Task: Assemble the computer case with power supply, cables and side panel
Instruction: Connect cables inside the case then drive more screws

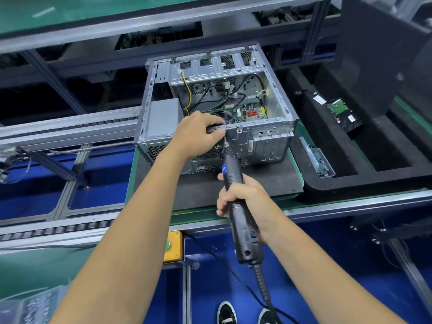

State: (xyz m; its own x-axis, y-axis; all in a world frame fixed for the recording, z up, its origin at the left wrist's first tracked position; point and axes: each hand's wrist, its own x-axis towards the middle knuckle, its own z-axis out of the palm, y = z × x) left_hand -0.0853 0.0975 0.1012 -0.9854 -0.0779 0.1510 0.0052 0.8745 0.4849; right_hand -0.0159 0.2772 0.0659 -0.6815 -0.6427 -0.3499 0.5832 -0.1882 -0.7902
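Note:
An open grey computer case (pixel 275 99) lies on a black foam pad (pixel 268 181), its open side facing up. Inside sit the grey power supply (pixel 163 118), a green motherboard (pixel 250 112) and loose black and yellow cables (pixel 187 94). My right hand (pixel 243 202) grips a black electric screwdriver (pixel 236 197), whose tip meets the case's rear wall just below the top rail. My left hand (pixel 198 134) curls over that rear top rail, its fingertips pinched right beside the driver's tip. Whether they hold a screw is hidden.
A black foam tray (pixel 364 178) on the right holds a metal bracket (pixel 318 160) and a green circuit board (pixel 339 108). A dark side panel (pixel 374 50) stands at the far right. An orange button box (pixel 173 246) hangs under the bench edge. Roller conveyor rails (pixel 70 127) run on the left.

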